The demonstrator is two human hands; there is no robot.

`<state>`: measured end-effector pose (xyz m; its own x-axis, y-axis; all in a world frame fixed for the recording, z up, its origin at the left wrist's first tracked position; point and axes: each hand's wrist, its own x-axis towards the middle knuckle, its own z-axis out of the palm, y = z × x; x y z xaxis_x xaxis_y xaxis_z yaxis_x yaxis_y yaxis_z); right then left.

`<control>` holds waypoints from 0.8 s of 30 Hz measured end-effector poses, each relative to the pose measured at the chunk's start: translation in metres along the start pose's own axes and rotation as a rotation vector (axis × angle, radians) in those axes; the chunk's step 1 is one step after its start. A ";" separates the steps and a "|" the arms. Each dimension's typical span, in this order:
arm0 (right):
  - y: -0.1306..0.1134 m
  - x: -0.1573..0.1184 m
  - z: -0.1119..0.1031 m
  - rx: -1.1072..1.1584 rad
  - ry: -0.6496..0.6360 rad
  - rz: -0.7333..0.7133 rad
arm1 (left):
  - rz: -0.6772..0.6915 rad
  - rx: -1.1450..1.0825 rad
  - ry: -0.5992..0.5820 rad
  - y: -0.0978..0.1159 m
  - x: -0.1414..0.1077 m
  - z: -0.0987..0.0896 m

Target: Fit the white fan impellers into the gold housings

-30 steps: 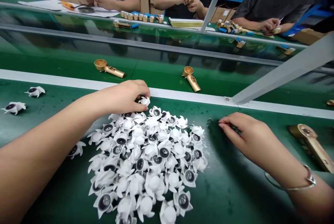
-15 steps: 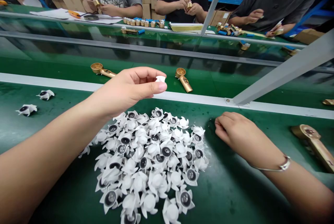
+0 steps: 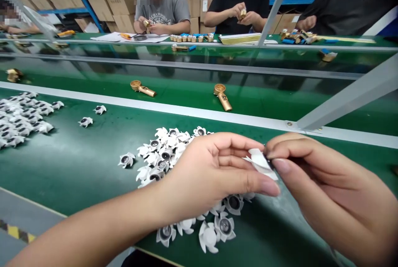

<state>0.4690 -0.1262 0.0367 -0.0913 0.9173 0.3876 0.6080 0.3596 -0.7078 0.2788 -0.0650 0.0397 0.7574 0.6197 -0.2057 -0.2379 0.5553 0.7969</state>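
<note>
My left hand pinches a white fan blade between thumb and fingers, its hub side turned to the right. At that hub, my right hand has thumb and forefinger closed on a small dark piece, mostly hidden by the fingertips. The two hands meet just right of a pile of white fan blades on the green table. Several of these blades show dark round hubs; my left hand and forearm cover part of the pile. One single fan blade lies left of the pile.
More fan blades are spread at the far left, with two loose ones nearby. Beyond a white rail, two gold handheld fan bodies lie on the green belt. A slanted metal post stands at right. Co-workers sit across, handling gold parts.
My left hand has come down and right with the fan blade. My right hand has lifted from the table and met it, fingertips at the hub. The view has swung left.
</note>
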 end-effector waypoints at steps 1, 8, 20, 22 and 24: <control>0.002 -0.002 0.000 -0.026 -0.002 -0.013 | 0.003 -0.006 0.005 -0.002 -0.001 0.001; 0.010 -0.008 -0.002 -0.212 0.036 -0.147 | -0.011 -0.039 0.068 -0.007 0.004 0.005; 0.024 -0.024 -0.017 -0.306 -0.016 -0.346 | 0.038 0.061 0.147 -0.013 0.007 0.000; 0.031 -0.022 -0.020 -0.335 0.051 -0.283 | 0.118 0.136 0.173 -0.011 0.004 0.002; 0.042 -0.018 -0.022 -0.402 0.111 -0.161 | 0.234 0.216 0.182 -0.006 -0.003 -0.003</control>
<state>0.5137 -0.1311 0.0133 -0.1381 0.8232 0.5506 0.8534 0.3810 -0.3556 0.2766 -0.0685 0.0341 0.5721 0.8157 -0.0860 -0.2436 0.2691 0.9318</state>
